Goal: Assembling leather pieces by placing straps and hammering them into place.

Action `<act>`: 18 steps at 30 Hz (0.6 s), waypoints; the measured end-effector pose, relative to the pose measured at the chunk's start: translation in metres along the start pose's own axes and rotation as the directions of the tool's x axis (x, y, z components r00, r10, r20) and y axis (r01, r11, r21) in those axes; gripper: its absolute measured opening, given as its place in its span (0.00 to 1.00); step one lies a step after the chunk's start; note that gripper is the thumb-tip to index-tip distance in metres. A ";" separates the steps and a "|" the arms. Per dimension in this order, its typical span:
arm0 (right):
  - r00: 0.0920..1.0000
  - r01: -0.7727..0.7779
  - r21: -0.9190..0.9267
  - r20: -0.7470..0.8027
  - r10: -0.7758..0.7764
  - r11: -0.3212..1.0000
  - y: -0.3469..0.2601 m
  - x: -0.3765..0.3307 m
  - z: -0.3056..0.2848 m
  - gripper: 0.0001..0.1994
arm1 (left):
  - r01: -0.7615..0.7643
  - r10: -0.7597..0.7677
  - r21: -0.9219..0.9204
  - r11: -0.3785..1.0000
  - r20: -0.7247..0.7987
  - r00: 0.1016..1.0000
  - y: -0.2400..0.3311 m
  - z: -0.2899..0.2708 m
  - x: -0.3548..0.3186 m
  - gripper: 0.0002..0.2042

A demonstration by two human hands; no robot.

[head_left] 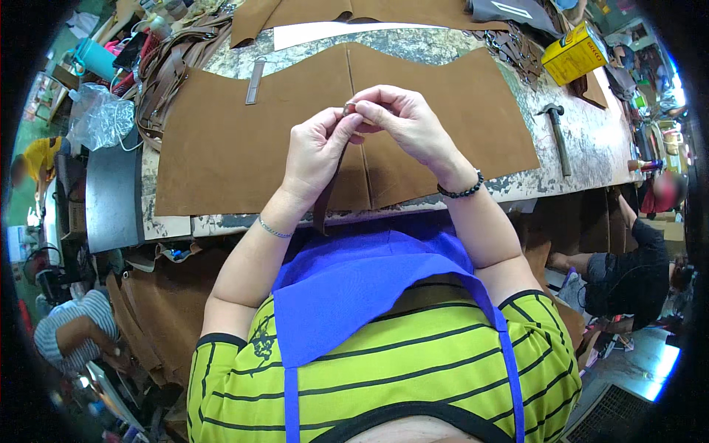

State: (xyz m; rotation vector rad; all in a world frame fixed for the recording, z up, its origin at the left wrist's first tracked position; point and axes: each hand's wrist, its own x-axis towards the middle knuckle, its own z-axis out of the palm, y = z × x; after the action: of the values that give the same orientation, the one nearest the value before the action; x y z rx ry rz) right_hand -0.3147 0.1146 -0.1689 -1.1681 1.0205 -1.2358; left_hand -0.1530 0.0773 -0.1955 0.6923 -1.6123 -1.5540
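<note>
Left hand: the left hand (316, 151) is raised above the surface (591, 140), fingers curled and pinching the upper end of a narrow dark brown leather strap (325, 193).
Right hand: the right hand (405, 122) meets it fingertip to fingertip, grasping a small dark metal fitting (349, 109) at the strap's top.
Strap: it hangs straight down from below the left hand, its free end dangling past the surface's near edge toward the blue apron (354, 288).
Progress: the fitting sits at the strap's end between both sets of fingertips; whether it is fully fixed cannot be told, and the work looks to be midway.
Pose: both forearms rise from the lower edge, wrists bent inward, thumbs and forefingers pressed close together; a beaded bracelet (461, 190) circles the right wrist.
Beyond the hands: two large tan leather panels (236, 140) lie flat directly under and past the hands.
To the right of the right hand: a hammer (557, 133) and, farther off, a yellow box (574, 53).
</note>
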 end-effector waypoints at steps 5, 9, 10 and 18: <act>0.977 0.163 -0.253 -0.090 -0.191 0.954 -0.001 0.012 -0.010 0.08 | 0.009 -0.012 -0.200 0.980 -0.012 1.000 0.001 0.013 0.010 0.12; 0.930 0.117 -0.326 -0.297 -0.219 0.938 -0.007 0.052 -0.054 0.09 | 0.279 -0.273 -0.177 0.944 0.059 0.960 -0.020 0.015 -0.010 0.13; 0.931 0.118 -0.323 -0.293 -0.218 0.939 -0.004 0.065 -0.063 0.09 | 0.276 -0.267 -0.193 0.942 0.071 0.961 -0.023 0.015 -0.015 0.14; 0.962 -0.043 -0.494 -0.256 -0.097 0.869 0.032 0.133 -0.091 0.10 | 0.291 -0.280 -0.070 0.954 0.134 0.951 -0.016 0.018 -0.039 0.23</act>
State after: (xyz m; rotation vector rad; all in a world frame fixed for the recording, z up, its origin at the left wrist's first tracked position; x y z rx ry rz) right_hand -0.3880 -0.0271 -0.2080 -1.4275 1.6048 -1.2138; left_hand -0.1484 0.1177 -0.2169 0.8245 -1.5720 -1.8988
